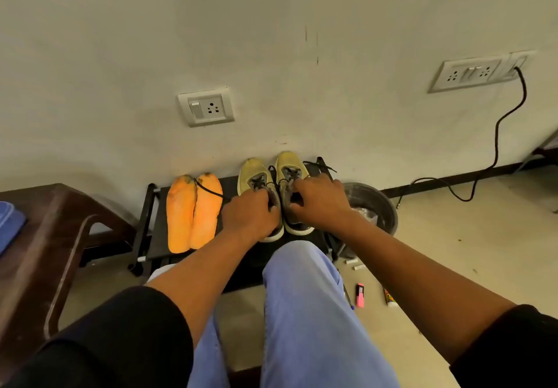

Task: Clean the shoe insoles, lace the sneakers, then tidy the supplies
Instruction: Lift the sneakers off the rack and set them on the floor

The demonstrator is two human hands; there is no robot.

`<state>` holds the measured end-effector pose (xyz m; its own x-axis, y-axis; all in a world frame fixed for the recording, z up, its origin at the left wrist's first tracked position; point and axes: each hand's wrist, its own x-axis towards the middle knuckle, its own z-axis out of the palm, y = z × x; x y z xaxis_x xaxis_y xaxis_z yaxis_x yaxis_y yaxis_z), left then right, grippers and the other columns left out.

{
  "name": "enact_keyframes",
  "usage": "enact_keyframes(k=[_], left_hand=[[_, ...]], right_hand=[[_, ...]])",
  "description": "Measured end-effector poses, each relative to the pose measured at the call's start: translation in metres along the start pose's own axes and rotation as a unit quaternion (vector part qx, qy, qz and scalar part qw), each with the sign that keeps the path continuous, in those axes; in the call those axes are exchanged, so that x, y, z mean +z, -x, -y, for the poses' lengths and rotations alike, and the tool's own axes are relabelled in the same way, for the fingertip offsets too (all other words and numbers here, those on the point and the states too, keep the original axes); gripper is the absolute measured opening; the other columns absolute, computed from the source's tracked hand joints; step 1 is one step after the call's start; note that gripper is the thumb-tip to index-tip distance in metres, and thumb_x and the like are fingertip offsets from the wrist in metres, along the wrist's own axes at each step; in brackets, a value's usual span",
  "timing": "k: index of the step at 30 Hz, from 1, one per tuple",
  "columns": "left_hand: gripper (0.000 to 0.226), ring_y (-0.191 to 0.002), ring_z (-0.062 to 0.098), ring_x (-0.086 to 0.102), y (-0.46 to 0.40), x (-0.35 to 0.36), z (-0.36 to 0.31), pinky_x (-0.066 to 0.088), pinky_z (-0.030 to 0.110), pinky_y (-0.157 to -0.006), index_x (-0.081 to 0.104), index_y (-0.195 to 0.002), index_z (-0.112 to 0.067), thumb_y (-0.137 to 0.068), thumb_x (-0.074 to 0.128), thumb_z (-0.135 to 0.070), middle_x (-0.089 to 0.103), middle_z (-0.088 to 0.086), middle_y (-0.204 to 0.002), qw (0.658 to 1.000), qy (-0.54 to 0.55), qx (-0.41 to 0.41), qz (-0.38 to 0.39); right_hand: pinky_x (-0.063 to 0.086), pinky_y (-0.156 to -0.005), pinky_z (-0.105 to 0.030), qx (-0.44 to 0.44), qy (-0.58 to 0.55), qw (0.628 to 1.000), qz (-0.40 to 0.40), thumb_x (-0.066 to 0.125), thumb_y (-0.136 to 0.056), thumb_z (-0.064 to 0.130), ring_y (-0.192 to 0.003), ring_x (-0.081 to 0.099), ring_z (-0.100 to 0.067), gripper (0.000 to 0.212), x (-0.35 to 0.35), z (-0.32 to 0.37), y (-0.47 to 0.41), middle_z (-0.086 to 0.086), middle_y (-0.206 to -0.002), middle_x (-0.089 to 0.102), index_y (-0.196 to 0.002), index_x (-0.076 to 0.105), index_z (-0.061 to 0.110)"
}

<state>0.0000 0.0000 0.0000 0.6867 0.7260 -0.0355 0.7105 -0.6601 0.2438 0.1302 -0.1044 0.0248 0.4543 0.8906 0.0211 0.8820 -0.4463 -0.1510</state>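
Observation:
Two yellow sneakers stand side by side on a low black rack (152, 221), toes toward the wall. My left hand (250, 214) grips the collar of the left sneaker (253, 176). My right hand (320, 197) grips the opening of the right sneaker (290, 165). Black laces (320, 166) hang loose from both shoes; one strand trails left across the insoles. Two orange insoles (193, 212) lie flat next to each other on the rack, left of the shoes.
A dark round bin (383, 206) stands right of the rack. A pink highlighter (360, 295) and small items lie on the floor. A brown plastic chair (57, 236) is at left. A black cable (495, 146) hangs from a wall socket.

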Motion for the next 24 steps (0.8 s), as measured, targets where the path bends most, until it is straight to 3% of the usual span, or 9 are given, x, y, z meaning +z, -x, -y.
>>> enact_keyframes(k=[4, 8, 12, 16, 19, 24], left_hand=[[0.029, -0.096, 0.033, 0.064, 0.000, 0.016, 0.000, 0.055, 0.043, -0.078, 0.059, -0.100, -0.025, -0.087, 0.055, -0.050, 0.064, 0.003, -0.106, 0.997, -0.014, -0.009, 0.074], [0.018, -0.094, 0.033, 0.063, -0.009, 0.029, 0.000, 0.050, 0.037, -0.070, 0.055, -0.088, -0.027, -0.085, 0.063, -0.042, 0.061, 0.002, -0.103, 0.996, 0.000, -0.002, 0.086], [0.017, -0.090, 0.032, 0.064, -0.017, 0.044, 0.000, 0.054, 0.038, -0.071, 0.062, -0.097, -0.026, -0.083, 0.063, -0.037, 0.065, 0.001, -0.097, 0.994, 0.010, -0.010, 0.105], [0.015, -0.090, 0.035, 0.062, -0.023, 0.060, 0.002, 0.050, 0.039, -0.070, 0.062, -0.098, -0.022, -0.087, 0.063, -0.031, 0.065, 0.004, -0.097, 0.995, 0.007, -0.007, 0.094], [0.010, -0.082, 0.032, 0.061, -0.029, 0.063, 0.002, 0.048, 0.037, -0.067, 0.062, -0.090, -0.021, -0.089, 0.063, -0.030, 0.067, 0.005, -0.090, 0.997, 0.008, 0.007, 0.073], [0.015, -0.064, 0.022, 0.047, -0.030, 0.054, -0.002, 0.042, 0.033, -0.061, 0.057, -0.079, -0.023, -0.086, 0.068, -0.030, 0.054, -0.002, -0.073, 0.997, 0.004, 0.011, 0.073]], right_hand=[[0.044, -0.088, -0.043, 0.007, 0.013, 0.997, 0.073, 0.061, -0.085, 0.038, -0.104, 0.055, -0.029, 0.019, 0.020, -0.013, 0.003, -0.002, -0.097, 0.062, -0.096, 0.053, 0.026], [0.046, -0.066, -0.034, 0.010, -0.009, 0.996, 0.092, 0.065, -0.083, 0.031, -0.082, 0.058, -0.024, 0.017, 0.035, -0.019, -0.007, 0.001, -0.087, 0.058, -0.087, 0.049, 0.027], [0.047, -0.061, -0.032, 0.011, -0.024, 0.994, 0.102, 0.068, -0.084, 0.030, -0.072, 0.059, -0.024, 0.015, 0.050, -0.017, -0.018, 0.001, -0.082, 0.058, -0.083, 0.053, 0.027], [0.048, -0.062, -0.032, 0.023, -0.026, 0.992, 0.118, 0.070, -0.087, 0.025, -0.071, 0.057, -0.023, 0.015, 0.068, -0.014, -0.023, -0.001, -0.086, 0.061, -0.085, 0.055, 0.025], [0.054, -0.065, -0.035, 0.033, -0.029, 0.992, 0.114, 0.070, -0.086, 0.018, -0.072, 0.058, -0.025, 0.014, 0.075, -0.012, -0.026, -0.004, -0.086, 0.063, -0.085, 0.057, 0.021], [0.057, -0.067, -0.035, 0.027, -0.036, 0.994, 0.103, 0.071, -0.086, 0.016, -0.072, 0.059, -0.023, 0.007, 0.070, -0.010, -0.028, -0.005, -0.085, 0.065, -0.091, 0.067, 0.016]])
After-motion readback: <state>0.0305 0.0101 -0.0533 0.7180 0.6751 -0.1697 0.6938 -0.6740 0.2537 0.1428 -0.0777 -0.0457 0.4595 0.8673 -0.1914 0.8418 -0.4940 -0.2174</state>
